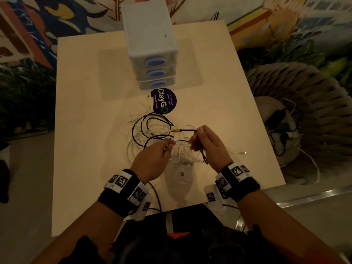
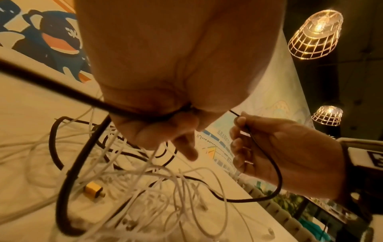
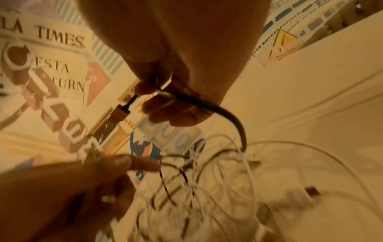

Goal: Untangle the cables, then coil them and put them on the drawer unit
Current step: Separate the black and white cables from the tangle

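A tangle of black cables (image 1: pixel 139 128) and thin white cables (image 1: pixel 179 155) lies in the middle of the pale table (image 1: pixel 85 130). My left hand (image 1: pixel 168 145) pinches a black cable (image 2: pixel 62 91) just above the tangle, and white strands hang below its fingers (image 2: pixel 182 147). To its right, my right hand (image 1: pixel 196 138) grips a thin black cable (image 2: pixel 267 157) near its end. That cable's gold plug (image 1: pixel 176 130) (image 3: pixel 122 113) sticks out to the left. The white drawer unit (image 1: pixel 150 40) stands at the table's far side, with nothing on its top.
A round purple sticker (image 1: pixel 164 101) lies flat in front of the drawer unit. One white cable end (image 1: pixel 243 152) trails toward the table's right edge. A ribbed grey seat (image 1: pixel 304 103) with a dark adapter and cords stands to the right of the table.
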Tool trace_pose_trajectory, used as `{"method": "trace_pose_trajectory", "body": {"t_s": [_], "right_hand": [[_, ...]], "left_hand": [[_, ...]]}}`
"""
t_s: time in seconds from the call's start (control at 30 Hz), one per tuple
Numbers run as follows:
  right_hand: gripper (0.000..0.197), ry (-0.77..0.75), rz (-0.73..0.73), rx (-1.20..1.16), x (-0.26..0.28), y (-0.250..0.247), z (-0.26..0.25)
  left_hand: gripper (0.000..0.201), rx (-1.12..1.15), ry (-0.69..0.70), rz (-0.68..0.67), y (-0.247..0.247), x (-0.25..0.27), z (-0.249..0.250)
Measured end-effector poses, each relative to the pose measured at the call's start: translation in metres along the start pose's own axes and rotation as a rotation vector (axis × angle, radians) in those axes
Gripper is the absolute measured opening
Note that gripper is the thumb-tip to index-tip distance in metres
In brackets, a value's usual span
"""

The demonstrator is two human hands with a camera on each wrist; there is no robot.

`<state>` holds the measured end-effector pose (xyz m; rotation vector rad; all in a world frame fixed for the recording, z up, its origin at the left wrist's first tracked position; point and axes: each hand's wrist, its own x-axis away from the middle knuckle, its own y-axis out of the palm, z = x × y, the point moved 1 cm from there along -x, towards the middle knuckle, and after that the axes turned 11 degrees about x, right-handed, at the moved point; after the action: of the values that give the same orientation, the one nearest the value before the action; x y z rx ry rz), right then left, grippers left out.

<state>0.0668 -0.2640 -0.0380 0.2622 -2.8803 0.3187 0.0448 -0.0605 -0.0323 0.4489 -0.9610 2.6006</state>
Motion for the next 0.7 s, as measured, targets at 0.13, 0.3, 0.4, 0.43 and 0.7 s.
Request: {"method": "trace_pose_trajectory", "body": {"t_s": [0.13,0.3,0.4,0.43,0.7], "right_hand": [[0.033,-0.030,0.240,-0.249,-0.005,-0.036,-0.014],[0.032,0.090,0.327,-0.522,-0.006,-0.074,-0.022],[0.037,0.122,0.158,-0.628,0.001,-0.073,-0.023],[0.047,0.119,0.086,-0.664,0.004,-0.070,-0.023],[0.023,-0.006,-0.207,-0.271,0.026,-0.044,-0.031]], "left_hand": [[0.030,0.111,-0.006,0.124,-0.010,0.000,0.004],[0.029,0.206,-0.011,0.193,-0.014,-0.001,0.003],[0.024,0.268,0.012,0.225,-0.010,-0.004,0.010],[0.024,0.297,0.016,0.206,-0.007,-0.006,0.012],[0.041,0.285,-0.052,-0.052,0.033,-0.039,0.015]]}}
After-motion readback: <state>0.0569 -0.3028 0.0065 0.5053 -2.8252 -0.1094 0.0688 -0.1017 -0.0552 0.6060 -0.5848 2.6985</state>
